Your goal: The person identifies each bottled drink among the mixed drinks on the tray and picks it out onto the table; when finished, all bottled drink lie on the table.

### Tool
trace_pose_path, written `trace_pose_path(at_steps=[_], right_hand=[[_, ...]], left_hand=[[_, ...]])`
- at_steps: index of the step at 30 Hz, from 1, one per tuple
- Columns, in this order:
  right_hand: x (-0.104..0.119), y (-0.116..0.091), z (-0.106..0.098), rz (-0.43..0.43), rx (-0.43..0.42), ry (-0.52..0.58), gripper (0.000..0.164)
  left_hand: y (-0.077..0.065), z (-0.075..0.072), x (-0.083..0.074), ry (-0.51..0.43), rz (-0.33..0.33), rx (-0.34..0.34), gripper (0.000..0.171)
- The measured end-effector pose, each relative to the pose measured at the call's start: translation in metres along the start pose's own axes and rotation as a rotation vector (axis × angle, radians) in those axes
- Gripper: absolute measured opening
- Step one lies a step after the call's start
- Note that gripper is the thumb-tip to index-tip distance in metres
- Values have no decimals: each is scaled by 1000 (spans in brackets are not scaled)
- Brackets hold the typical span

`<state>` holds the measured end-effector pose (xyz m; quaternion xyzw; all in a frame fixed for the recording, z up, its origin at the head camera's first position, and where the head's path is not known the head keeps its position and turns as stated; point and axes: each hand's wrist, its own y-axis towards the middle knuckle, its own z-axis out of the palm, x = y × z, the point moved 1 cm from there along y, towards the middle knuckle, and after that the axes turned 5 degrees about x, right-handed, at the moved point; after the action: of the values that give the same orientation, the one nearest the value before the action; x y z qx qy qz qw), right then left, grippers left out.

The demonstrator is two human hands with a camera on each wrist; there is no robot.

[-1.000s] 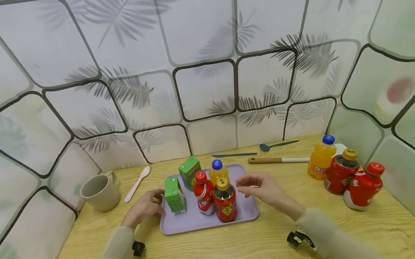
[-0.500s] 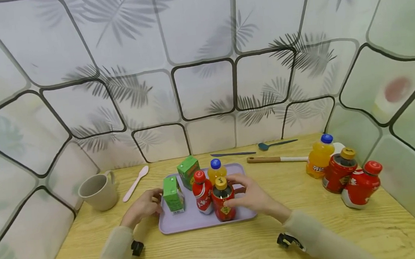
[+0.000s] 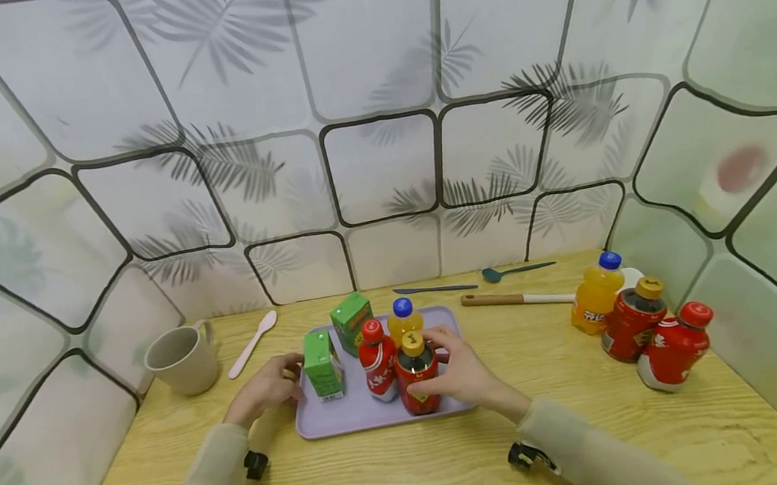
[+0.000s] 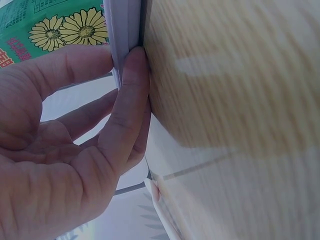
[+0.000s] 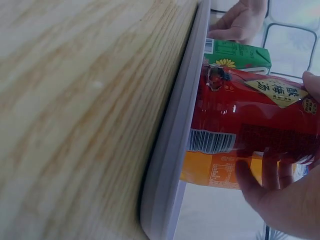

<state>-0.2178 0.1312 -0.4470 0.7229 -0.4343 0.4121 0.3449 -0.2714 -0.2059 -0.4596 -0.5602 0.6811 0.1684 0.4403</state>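
Note:
A lilac tray [image 3: 348,417] lies on the wooden table. My left hand [image 3: 266,392] pinches its left rim [image 4: 126,25] between thumb and fingers, next to a green drink carton [image 3: 321,365]. My right hand [image 3: 468,378] holds a red-labelled bottle of dark drink with a yellow cap [image 3: 415,362] at the tray's front. In the right wrist view its thumb and fingers lie on opposite sides of this upright bottle [image 5: 250,112]. Beside it stands a red bottle [image 3: 377,363]; behind are an orange-drink bottle [image 3: 404,322] and a second green carton [image 3: 352,323].
A grey mug [image 3: 184,360] and a pink spoon [image 3: 253,345] are at the left. Towards the back lie a blue knife [image 3: 434,289], a blue spoon [image 3: 517,270] and a wooden-handled utensil [image 3: 494,299]. At the right stand orange [image 3: 596,297], dark [image 3: 633,323] and red [image 3: 671,349] bottles.
My right hand has moved left from the tray's right side and taken hold of the yellow-capped bottle. My left hand stays at the tray's left rim.

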Motion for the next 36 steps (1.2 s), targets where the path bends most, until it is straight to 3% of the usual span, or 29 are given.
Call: trace_pose_path(at_steps=[21, 31, 36], right_hand=[[-2, -2, -15, -1, -23, 8, 73], [-4, -5, -36, -120, -63, 37, 67], [-1, -9, -47, -136, -103, 50, 58]], left_hand=[[4, -1, 1, 9, 9, -14, 71], [2, -1, 1, 13, -13, -18, 70], [1, -1, 1, 8, -12, -14, 70]])
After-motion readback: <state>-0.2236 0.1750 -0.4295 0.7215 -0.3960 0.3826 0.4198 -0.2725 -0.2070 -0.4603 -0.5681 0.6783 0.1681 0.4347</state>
